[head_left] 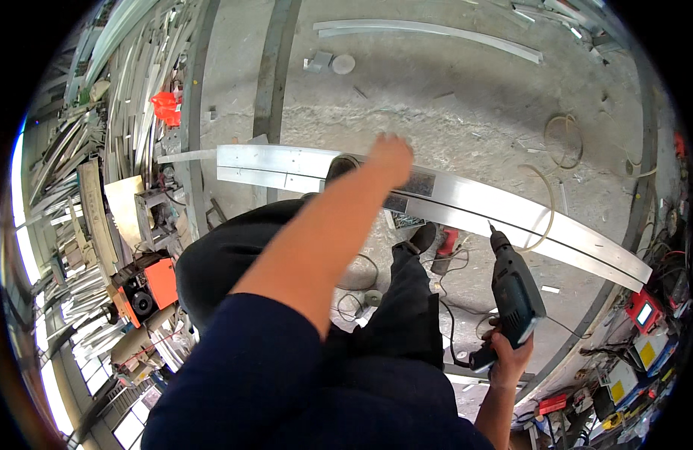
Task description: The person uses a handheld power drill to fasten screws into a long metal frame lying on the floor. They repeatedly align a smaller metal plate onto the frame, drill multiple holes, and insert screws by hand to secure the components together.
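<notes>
A grey concrete floor (pixel 444 86) spreads beneath everything. Across it, in front of the person, runs a long silver metal panel (pixel 478 199) with a dark line along its length. A dark green power drill (pixel 517 296) stands at a slant on the near side of the panel, toward its right half, and one shoe (pixel 342 166) overlaps the left half. The right hand (pixel 511 356) has its fingers wrapped around the drill's handle. The left hand (pixel 392 160) is over the panel, just beside a dark rectangular patch (pixel 420 184); whether its fingers are spread or pressed together, I cannot tell. The thin bit (pixel 491 225) points toward the panel, contact unclear.
</notes>
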Demonstrator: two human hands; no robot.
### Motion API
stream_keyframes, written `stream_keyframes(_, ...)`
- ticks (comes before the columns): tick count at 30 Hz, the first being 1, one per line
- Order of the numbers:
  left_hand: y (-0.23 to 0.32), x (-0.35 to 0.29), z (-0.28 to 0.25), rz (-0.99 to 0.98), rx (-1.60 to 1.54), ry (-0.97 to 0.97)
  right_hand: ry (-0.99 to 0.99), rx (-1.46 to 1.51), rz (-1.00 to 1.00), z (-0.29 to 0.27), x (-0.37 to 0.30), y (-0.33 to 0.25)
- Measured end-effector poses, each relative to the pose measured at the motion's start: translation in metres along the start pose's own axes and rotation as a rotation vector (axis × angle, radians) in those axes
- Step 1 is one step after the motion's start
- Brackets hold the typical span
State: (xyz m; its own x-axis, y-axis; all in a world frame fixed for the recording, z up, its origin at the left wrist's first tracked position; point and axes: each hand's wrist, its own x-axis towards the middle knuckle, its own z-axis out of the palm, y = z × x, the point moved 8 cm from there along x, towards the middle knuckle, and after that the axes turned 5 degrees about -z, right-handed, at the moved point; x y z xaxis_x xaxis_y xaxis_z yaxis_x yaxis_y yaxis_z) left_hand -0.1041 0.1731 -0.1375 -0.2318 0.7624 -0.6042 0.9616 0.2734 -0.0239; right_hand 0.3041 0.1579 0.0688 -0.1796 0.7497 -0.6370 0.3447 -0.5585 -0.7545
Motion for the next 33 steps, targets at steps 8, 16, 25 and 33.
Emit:
stream_keyframes(8,-0.233,-0.114,-0.249,-0.207,-0.235,0.409,-0.091,0.059,-0.112,-0.004,-0.012,-0.017)
stream_keyframes(16,-0.293,-0.342,-0.111,-0.543,-0.474,0.375,-0.116,0.009,-0.114,-0.03,-0.044,-0.022)
stream_keyframes(25,-0.181,-0.441,0.175,-0.816,-0.903,-0.031,-0.1,-0.012,-0.115,-0.058,-0.06,-0.003)
stream_keyframes(33,-0.118,-0.45,0.221,-0.726,-0.914,-0.156,-0.118,0.051,-0.164,-0.06,-0.062,-0.012)
